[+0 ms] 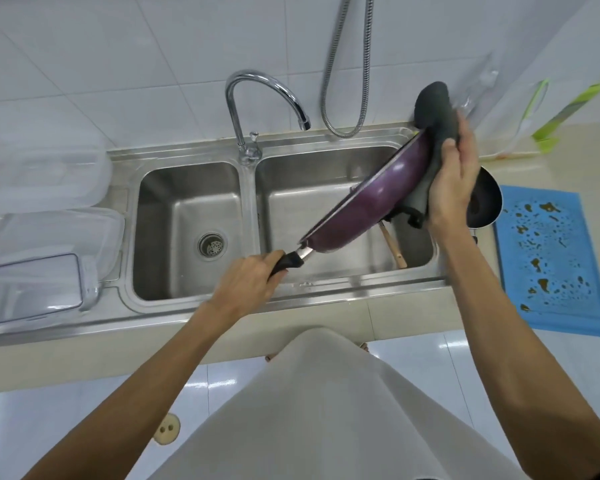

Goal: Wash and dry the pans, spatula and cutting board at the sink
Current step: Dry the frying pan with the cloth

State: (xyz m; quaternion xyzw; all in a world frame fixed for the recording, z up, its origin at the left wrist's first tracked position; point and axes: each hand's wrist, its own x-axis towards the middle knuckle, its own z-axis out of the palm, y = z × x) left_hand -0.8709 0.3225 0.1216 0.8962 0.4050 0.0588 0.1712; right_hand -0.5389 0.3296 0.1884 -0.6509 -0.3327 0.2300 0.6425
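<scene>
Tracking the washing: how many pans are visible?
2: purple pan held over the right basin; dark pan on the counter right of the sink. More may be hidden.

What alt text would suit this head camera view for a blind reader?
Over a double steel sink, the left hand grips a tilted purple pan by its handle while the right hand holds a grey cloth against its outer side. A dark pan waits at right.
</scene>
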